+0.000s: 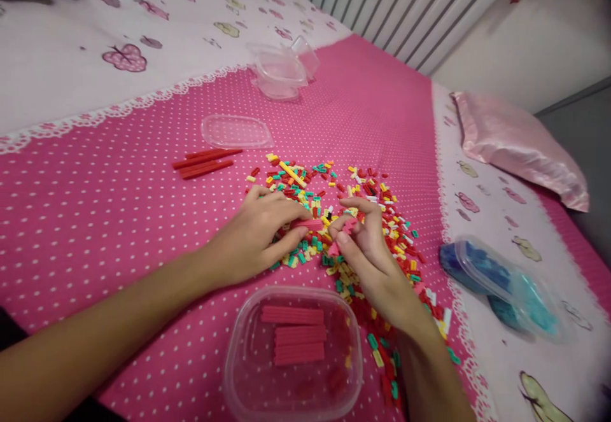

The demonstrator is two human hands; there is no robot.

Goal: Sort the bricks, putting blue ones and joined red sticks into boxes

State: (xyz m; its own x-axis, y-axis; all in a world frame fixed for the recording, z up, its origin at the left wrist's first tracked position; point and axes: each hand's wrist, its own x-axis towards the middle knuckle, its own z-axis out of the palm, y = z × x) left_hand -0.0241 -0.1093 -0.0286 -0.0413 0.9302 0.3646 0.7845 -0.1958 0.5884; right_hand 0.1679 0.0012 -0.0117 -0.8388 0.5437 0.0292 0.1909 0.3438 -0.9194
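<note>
My left hand (272,225) is closed around a short pink stick of joined blocks (308,224), its end pointing right. Opposite it, my right hand (370,244) pinches several small pink blocks (344,234) between thumb and fingers. Both hands are just above a spread pile of small building blocks (351,275) in red, yellow, green and white. Close to me, below the hands, stands a clear plastic container (248,371) with several pink block sticks (300,344) lying inside. A yellow block stick (292,174) rests on the pile's far side.
Several long red sticks (205,166) lie at left beside a clear lid (236,131). Farther back are stacked clear containers (281,69). Lidded containers of blue and teal pieces (501,282) sit at right, a pink pillow (520,145) behind them. All rest on a dotted pink bedsheet (119,186).
</note>
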